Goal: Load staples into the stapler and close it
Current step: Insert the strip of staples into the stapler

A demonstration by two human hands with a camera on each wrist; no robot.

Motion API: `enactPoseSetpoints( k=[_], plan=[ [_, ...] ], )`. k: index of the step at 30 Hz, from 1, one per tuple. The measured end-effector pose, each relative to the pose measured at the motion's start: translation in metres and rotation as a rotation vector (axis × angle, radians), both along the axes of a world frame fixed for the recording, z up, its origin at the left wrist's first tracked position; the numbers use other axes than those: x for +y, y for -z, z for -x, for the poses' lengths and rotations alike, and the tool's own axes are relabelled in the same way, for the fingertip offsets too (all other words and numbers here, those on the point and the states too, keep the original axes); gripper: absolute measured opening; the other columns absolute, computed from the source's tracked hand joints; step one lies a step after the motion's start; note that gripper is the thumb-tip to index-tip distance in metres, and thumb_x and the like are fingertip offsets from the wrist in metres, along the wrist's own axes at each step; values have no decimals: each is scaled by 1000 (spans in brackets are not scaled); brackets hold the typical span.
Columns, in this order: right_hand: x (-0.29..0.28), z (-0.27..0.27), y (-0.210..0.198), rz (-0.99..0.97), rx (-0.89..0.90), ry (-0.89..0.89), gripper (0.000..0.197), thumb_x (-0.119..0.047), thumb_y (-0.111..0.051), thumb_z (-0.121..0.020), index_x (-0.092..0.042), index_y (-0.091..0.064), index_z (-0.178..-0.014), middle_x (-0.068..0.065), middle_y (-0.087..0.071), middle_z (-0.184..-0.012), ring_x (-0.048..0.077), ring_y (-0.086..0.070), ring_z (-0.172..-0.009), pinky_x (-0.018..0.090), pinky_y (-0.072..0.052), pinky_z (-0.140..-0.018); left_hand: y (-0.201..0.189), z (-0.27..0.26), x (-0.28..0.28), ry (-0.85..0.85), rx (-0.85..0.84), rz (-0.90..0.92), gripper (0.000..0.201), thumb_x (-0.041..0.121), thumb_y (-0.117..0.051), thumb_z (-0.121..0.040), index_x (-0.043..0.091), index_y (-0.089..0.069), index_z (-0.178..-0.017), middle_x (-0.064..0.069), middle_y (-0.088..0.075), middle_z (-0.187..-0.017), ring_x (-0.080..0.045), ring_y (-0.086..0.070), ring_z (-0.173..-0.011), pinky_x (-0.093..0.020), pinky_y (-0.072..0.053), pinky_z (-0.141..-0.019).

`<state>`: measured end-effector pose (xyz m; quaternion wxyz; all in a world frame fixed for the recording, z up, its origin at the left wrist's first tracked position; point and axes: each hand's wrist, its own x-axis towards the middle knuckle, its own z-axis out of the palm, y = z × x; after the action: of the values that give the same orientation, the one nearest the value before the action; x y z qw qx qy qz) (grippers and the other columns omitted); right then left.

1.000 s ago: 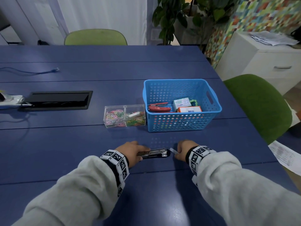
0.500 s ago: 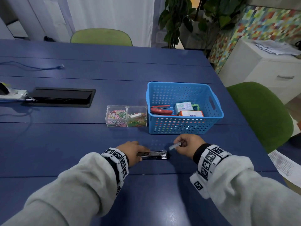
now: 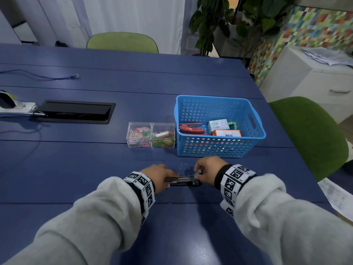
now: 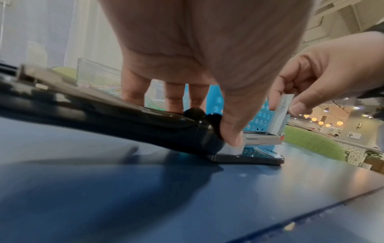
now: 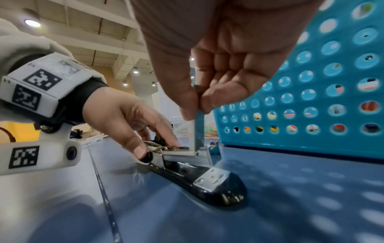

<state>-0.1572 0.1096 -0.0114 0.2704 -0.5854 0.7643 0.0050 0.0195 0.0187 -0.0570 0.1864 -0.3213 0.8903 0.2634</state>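
Even, cool indoor light fills the head view, with pale glare streaks on the blue table [image 3: 76, 169] near its far left edge and a small sheen by its near edge. Soft shadows lie under both sleeves. Straight lines bow toward the frame edges. In the left wrist view the left hand [image 4: 207, 49] is close and blurred, the table's near edge smeared. The right wrist view shows ceiling lamps [image 5: 32, 23] glowing and dappled light spots beside the basket [image 5: 332, 82].
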Motion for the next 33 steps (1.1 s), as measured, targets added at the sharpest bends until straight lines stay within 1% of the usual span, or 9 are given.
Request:
enactPoseSetpoints(
  k=[3, 6, 11, 15, 18, 20, 25, 29, 33],
  plan=[
    [-6, -5, -3, -43, 52, -63, 28, -20, -58, -82, -16, -64, -108, 7, -68, -111, 25, -60, -105, 30, -49, -91, 0, 1, 0, -2, -5, 6, 47, 27, -57, -88, 39, -44, -132, -8, -50, -127, -30, -49, -121, -42, -44, -102],
    [-12, -10, -5, -91, 90, -118, 28, -17, -56, -82, -15, -63, -109, 8, -66, -115, 27, -60, -106, 33, -51, -92, 0, 1, 1, -3, -12, 19, 47, 27, -56, -89, 38, -43, -133, -8, -49, -129, -30, -48, -123, -42, -43, -102],
    [-16, -17, 0, -117, 129, -169, 27, -15, -57, -81, -14, -62, -107, 10, -65, -114, 29, -60, -104, 33, -50, -86, 0, 1, 2, -7, -21, 13, 48, 26, -57, -88, 38, -43, -133, -9, -49, -130, -31, -48, -123, -43, -43, -103],
    [-15, -18, 6, -88, 89, -154, 25, -23, -60, -82, -15, -65, -105, 9, -64, -113, 28, -59, -105, 35, -51, -91, 0, 1, 3, -7, -9, 12, 48, 26, -57, -88, 38, -44, -132, -9, -50, -128, -31, -49, -121, -42, -44, -102],
    [-11, -16, 14, -73, 87, -180, 29, -30, -61, -82, -18, -66, -108, 9, -58, -116, 29, -55, -109, 35, -46, -92, 1, 0, 3, -12, 1, 2, 48, 27, -58, -87, 40, -45, -131, -8, -50, -128, -30, -48, -121, -43, -44, -102],
    [-8, -16, 18, -75, 93, -193, 29, -31, -61, -82, -20, -66, -109, 8, -57, -117, 28, -54, -111, 34, -45, -91, 1, -1, 3, -9, 9, -4, 47, 26, -58, -87, 39, -45, -131, -8, -51, -127, -29, -48, -121, -42, -43, -102],
    [-9, -15, 23, -97, 124, -207, 25, -33, -61, -81, -22, -69, -102, 6, -60, -114, 28, -56, -108, 35, -48, -88, 1, -2, 4, -4, 22, 2, 46, 26, -59, -86, 40, -47, -129, -8, -52, -124, -29, -50, -118, -40, -44, -98],
    [-13, -17, 26, -149, 132, -208, 28, -35, -61, -81, -24, -68, -106, 4, -62, -116, 27, -57, -108, 37, -49, -90, -1, -2, 4, 2, 14, -4, 46, 26, -58, -87, 40, -47, -129, -8, -51, -124, -29, -50, -118, -41, -45, -98],
    [-13, -17, 30, -151, 137, -211, 29, -35, -61, -81, -22, -68, -107, 7, -62, -116, 28, -57, -108, 36, -48, -90, -1, -2, 4, 4, 22, -5, 47, 25, -59, -87, 40, -47, -129, -8, -51, -126, -29, -50, -120, -40, -43, -100]
  ],
)
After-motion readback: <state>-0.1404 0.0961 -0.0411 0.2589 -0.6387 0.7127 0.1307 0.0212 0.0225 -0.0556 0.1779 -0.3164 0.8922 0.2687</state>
